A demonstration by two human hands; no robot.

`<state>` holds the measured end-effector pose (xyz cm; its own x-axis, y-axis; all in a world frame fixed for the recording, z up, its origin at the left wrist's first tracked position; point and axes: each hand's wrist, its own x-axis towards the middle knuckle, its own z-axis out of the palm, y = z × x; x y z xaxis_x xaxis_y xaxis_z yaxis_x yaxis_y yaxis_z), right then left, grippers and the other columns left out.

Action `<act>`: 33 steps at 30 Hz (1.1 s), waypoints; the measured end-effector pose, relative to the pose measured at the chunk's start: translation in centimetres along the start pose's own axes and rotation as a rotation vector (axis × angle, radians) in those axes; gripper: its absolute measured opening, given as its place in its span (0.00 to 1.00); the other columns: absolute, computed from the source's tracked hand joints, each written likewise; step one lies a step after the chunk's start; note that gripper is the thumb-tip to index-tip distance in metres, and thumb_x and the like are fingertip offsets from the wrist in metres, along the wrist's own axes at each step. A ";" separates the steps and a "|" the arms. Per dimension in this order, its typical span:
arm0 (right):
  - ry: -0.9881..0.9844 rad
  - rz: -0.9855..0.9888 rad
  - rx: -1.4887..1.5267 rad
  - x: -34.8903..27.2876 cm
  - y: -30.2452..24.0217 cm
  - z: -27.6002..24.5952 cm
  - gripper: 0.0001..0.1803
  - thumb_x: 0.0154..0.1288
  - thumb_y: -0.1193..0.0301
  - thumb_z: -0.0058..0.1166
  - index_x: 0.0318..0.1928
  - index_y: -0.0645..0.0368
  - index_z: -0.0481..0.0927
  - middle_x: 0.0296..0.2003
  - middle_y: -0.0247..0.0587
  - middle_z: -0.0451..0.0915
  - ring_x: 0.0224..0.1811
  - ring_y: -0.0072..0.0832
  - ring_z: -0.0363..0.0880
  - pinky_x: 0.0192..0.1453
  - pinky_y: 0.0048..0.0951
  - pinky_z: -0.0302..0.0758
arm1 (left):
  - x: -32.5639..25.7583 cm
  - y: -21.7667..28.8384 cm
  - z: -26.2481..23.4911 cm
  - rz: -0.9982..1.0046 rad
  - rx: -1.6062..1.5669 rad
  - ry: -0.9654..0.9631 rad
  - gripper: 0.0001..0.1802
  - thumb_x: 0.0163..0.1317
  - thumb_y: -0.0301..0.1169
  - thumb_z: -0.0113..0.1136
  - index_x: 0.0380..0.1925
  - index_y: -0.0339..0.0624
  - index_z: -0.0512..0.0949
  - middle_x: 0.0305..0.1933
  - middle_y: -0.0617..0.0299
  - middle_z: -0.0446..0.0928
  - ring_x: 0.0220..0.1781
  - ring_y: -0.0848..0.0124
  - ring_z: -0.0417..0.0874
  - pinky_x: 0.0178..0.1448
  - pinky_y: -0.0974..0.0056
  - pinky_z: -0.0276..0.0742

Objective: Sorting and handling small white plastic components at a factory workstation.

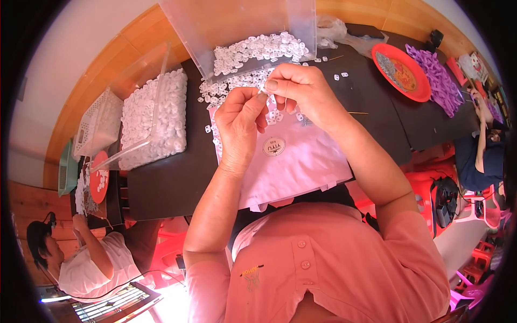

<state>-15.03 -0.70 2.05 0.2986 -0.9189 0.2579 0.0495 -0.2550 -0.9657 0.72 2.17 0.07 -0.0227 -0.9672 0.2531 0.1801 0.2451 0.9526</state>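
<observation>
My left hand (239,121) and my right hand (306,91) meet in front of me, fingertips pinched together and almost touching. Between them shows a bit of a small white piece (264,86), mostly hidden by the fingers. Under my hands lies a pink cloth bag (301,161) with a round label and short handles. Just beyond my fingers, loose small white plastic pieces (242,81) with holes are heaped, some of them on the bag. They spread from a clear plastic bin (188,27) tipped on its side, where many more lie.
At left stands a clear box (153,142) full of white pieces, beside a white basket (86,134) and a red plate (99,188). At right are a red dish (417,89) with small grey items and a purple pile (436,81). Two people sit at the dark table (161,191).
</observation>
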 end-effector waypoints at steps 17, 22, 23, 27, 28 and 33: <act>0.041 0.071 -0.165 -0.9 -1.5 -2.4 0.11 0.68 0.66 0.54 0.35 0.62 0.79 0.21 0.31 0.75 0.22 0.16 0.72 0.25 0.19 0.66 | 0.3 0.2 -0.1 -0.008 -0.026 0.030 0.05 0.64 0.28 0.60 0.34 0.36 0.80 0.24 0.66 0.77 0.20 0.81 0.71 0.22 0.75 0.65; 0.164 0.006 -0.509 -1.8 2.4 -8.6 0.11 0.65 0.67 0.54 0.34 0.64 0.78 0.21 0.36 0.76 0.22 0.23 0.74 0.27 0.25 0.69 | 0.1 0.5 -0.1 -0.038 -0.013 0.000 0.05 0.64 0.27 0.61 0.33 0.36 0.79 0.25 0.66 0.77 0.20 0.82 0.71 0.22 0.75 0.64; 0.215 -0.040 -0.642 -1.9 3.5 -10.6 0.10 0.63 0.68 0.55 0.34 0.64 0.79 0.20 0.40 0.77 0.22 0.29 0.76 0.28 0.32 0.71 | 0.0 0.5 0.1 -0.046 -0.015 -0.007 0.05 0.63 0.27 0.61 0.33 0.36 0.80 0.25 0.67 0.77 0.20 0.82 0.71 0.22 0.75 0.63; 0.253 -0.048 -1.218 -3.1 4.6 -15.3 0.10 0.64 0.65 0.54 0.35 0.60 0.79 0.28 0.48 0.81 0.33 0.46 0.80 0.38 0.44 0.73 | 0.2 0.3 0.2 -0.059 0.029 -0.016 0.05 0.62 0.27 0.62 0.33 0.37 0.80 0.25 0.67 0.76 0.20 0.83 0.70 0.22 0.76 0.63; 0.244 -0.002 -1.249 -3.3 4.6 -15.7 0.10 0.64 0.65 0.54 0.34 0.59 0.79 0.30 0.50 0.81 0.37 0.49 0.80 0.40 0.47 0.72 | 0.1 0.4 0.2 -0.067 0.039 -0.014 0.04 0.62 0.27 0.62 0.33 0.37 0.80 0.25 0.67 0.76 0.20 0.83 0.70 0.22 0.76 0.62; 0.142 -0.072 -1.366 -4.1 5.5 -15.9 0.09 0.64 0.67 0.52 0.34 0.60 0.77 0.32 0.50 0.81 0.35 0.49 0.80 0.39 0.47 0.73 | 0.0 0.0 0.3 -0.107 0.056 -0.017 0.04 0.61 0.26 0.62 0.33 0.37 0.80 0.25 0.68 0.76 0.21 0.83 0.70 0.22 0.76 0.62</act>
<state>-31.10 -3.06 -3.83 0.2320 -0.8926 0.3866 -0.9322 -0.3176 -0.1738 0.38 2.19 0.15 -0.0560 -0.9868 0.1522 0.1201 0.1447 0.9822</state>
